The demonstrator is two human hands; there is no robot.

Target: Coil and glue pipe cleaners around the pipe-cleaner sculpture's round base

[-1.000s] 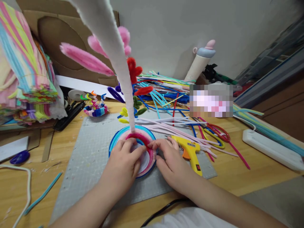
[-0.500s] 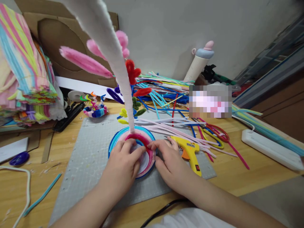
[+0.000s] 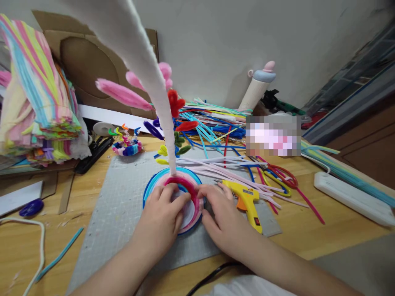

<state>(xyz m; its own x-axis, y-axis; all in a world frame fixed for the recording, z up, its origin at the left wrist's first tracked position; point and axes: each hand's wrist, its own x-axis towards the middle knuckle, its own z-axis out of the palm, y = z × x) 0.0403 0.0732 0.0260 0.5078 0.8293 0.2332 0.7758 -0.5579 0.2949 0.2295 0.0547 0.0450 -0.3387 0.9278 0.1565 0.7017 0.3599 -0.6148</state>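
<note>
A round base (image 3: pixel 156 181) of coiled pipe cleaners in blue, pink and white lies on the grey cutting mat (image 3: pixel 108 213). My left hand (image 3: pixel 165 209) is over its left side, fingers curled inward near the magenta pipe cleaner ring (image 3: pixel 185 183). At the right edge, my right hand (image 3: pixel 220 209) pinches the base, thumb low and fingers on top. A tall white fuzzy stem (image 3: pixel 154 82) rises from the back of the base and leans left towards the camera. Behind it show pink, red, purple, green and yellow pipe cleaner flowers and leaves (image 3: pixel 176 103).
A yellow glue gun (image 3: pixel 247 199) lies just right of my right hand. Loose pipe cleaners (image 3: pixel 216 164), scissors (image 3: pixel 282 176) and a white power strip (image 3: pixel 352 197) are further right. Bundled pipe cleaners (image 3: pixel 40 90) stand left; a small striped ring (image 3: pixel 126 148) sits behind the mat.
The view has shifted slightly, so everything sits a little lower in the picture. Both hands stay on the base, with only slight finger movement.
</note>
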